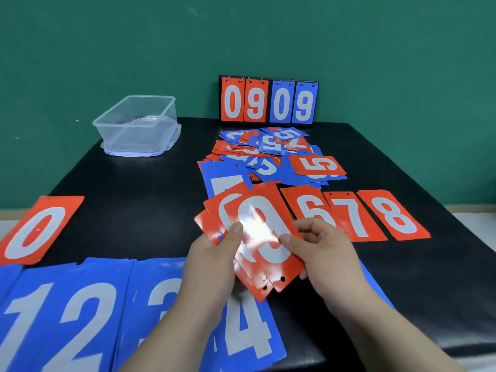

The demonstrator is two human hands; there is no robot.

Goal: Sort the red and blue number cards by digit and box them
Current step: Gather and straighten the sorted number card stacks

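shiny red cards could slip or get mixed up

both hands hold a red fan (257, 226) of cards just over the counter (120, 205). the left hand (214, 253) grips it and the right hand (322, 245) pinches the top card with its fingers (288, 241). the cards look slippery and may slide out. the top one looks like a 9, but its holes are at the near end, so it may be a turned 6 and land wrong. the red row (394, 213) lies just beside. the messy pile (268, 157) waits behind. the clear box (137, 124) sits well apart.
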